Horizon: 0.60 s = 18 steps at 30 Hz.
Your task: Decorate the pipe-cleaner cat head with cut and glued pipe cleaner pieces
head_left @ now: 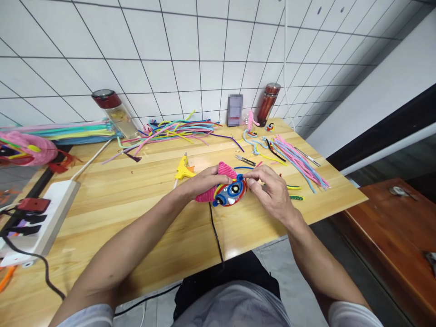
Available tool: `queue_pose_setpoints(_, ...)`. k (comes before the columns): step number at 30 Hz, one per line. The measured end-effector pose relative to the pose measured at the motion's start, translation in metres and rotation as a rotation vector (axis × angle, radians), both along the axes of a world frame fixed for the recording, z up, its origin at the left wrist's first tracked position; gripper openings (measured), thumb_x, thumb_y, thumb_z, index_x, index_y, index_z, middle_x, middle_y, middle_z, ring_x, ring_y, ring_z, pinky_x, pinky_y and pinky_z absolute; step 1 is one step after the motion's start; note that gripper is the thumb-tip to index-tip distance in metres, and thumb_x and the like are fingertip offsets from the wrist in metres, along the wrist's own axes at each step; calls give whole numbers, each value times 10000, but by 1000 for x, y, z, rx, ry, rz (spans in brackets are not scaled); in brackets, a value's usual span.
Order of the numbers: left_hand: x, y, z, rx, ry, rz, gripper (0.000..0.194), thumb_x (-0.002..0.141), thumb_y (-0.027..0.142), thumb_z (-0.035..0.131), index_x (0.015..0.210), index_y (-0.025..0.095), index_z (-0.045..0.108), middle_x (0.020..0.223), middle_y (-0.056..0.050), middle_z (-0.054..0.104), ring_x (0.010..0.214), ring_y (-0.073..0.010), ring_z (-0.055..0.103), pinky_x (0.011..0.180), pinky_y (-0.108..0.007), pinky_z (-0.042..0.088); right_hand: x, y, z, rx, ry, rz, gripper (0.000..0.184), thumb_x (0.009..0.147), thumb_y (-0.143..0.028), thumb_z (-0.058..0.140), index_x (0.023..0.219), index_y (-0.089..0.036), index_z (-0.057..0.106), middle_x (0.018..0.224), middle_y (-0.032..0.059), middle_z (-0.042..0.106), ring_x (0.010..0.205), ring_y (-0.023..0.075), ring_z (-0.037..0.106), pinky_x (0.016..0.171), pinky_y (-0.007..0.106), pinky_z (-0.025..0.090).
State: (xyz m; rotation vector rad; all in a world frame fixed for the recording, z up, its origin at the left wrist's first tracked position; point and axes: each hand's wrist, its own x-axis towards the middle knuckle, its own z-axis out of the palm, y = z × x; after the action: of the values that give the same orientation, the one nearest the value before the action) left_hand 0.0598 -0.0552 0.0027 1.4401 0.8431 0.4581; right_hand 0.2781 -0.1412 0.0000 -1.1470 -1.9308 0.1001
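Note:
A pipe-cleaner figure point(230, 190) is held above the table's front half, its face of blue, red and white coils turned up, with dark-centred round eyes and pink ribbed sides. My left hand point(206, 179) wraps its left side, thumb on top; the other fingers are mostly hidden. At the upper right, my right hand point(270, 188) pinches the edge near a small blue curl point(240, 177). Just beyond the figure lie small snips point(245, 160) and a blue pipe-cleaner piece. A yellow hot glue gun point(184, 169) rests behind my left hand.
Loose pipe cleaners point(180, 129) lie along the wall, and a pink and blue bundle point(299, 161) is at the right. A phone point(235, 110), a red flask point(269, 104) and a glass bottle point(116, 113) stand behind. A power strip point(51, 222) with cables sits at the left.

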Motion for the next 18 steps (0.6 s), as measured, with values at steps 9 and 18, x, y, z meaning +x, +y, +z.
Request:
queue_pose_setpoints(9, 0, 4, -8, 37, -53, -45, 283, 704, 377, 706, 885, 159, 711, 912, -27, 732, 895, -205, 659, 837, -321, 550, -10, -1, -15, 24, 7, 21, 146, 994, -148, 604, 1033, -234, 716, 859, 38, 694, 823, 195, 661, 744, 349, 544)
queue_pose_setpoints(18, -2, 7, -8, 91, 5, -109, 270, 744, 401, 680, 873, 165, 686, 872, -1, 689, 839, -175, 613, 812, -297, 507, -11, -6, -19, -53, 22, 8, 135, 998, -164, 619, 1017, -236, 732, 903, 45, 709, 835, 196, 674, 705, 333, 543)
